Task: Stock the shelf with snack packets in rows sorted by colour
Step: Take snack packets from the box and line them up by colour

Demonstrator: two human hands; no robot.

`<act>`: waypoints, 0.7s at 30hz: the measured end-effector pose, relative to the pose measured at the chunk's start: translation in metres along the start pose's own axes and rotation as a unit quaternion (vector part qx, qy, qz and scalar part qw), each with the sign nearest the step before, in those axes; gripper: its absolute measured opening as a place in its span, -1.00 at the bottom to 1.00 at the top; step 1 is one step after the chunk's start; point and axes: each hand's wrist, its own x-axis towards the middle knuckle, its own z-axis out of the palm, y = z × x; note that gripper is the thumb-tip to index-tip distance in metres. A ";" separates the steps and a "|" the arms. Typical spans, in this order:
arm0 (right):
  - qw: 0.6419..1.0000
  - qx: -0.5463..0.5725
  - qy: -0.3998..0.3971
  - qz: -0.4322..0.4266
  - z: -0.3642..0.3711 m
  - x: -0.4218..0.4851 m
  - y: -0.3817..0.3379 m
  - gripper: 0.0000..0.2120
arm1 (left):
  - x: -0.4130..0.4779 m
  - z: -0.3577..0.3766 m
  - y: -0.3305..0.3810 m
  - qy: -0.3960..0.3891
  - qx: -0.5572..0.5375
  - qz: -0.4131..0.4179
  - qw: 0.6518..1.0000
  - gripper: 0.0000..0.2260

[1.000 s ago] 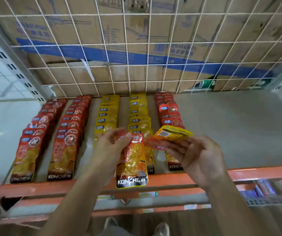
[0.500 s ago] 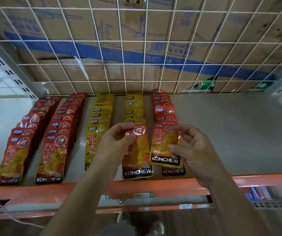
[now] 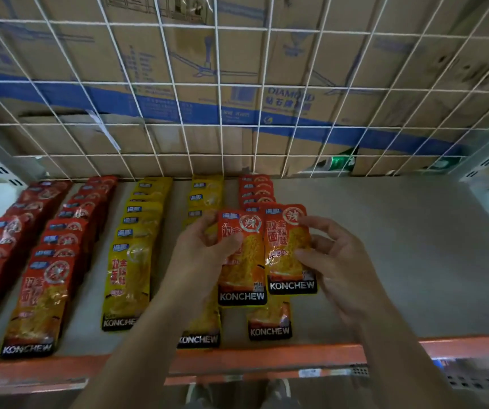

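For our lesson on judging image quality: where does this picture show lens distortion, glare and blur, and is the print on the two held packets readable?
Head view: the wire grid fans and curves, wide-angle distortion; head view: glare flecks the red rows at left; head view: the carton print is soft, while KONCHEW reads clearly on the left packet and the right packet held up.

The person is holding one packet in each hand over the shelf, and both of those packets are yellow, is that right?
Not quite. The left hand and right hand each hold one packet over the shelf, but the left packet and the right packet are orange-red, not yellow. The head view shows it.
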 end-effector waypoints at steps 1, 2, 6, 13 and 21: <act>1.000 -0.002 0.000 -0.001 -0.006 0.005 -0.003 -0.63 | 0.002 0.008 0.000 0.008 0.006 0.000 1.000 -0.63; 1.000 -0.004 -0.001 -0.001 -0.012 0.011 -0.006 -0.65 | 0.005 0.015 0.001 0.018 0.015 0.002 1.000 -0.68; 1.000 -0.008 0.012 0.013 -0.034 0.035 -0.013 -0.70 | 0.016 0.038 0.003 0.051 0.023 0.012 0.998 -0.85; 0.996 -0.078 0.024 0.018 -0.056 0.078 -0.013 -0.75 | 0.034 0.059 0.007 0.062 0.008 0.007 0.998 -0.87; 0.972 -0.229 0.050 -0.004 -0.055 0.125 -0.004 -0.71 | 0.046 0.064 0.012 0.067 0.019 -0.010 0.997 -0.83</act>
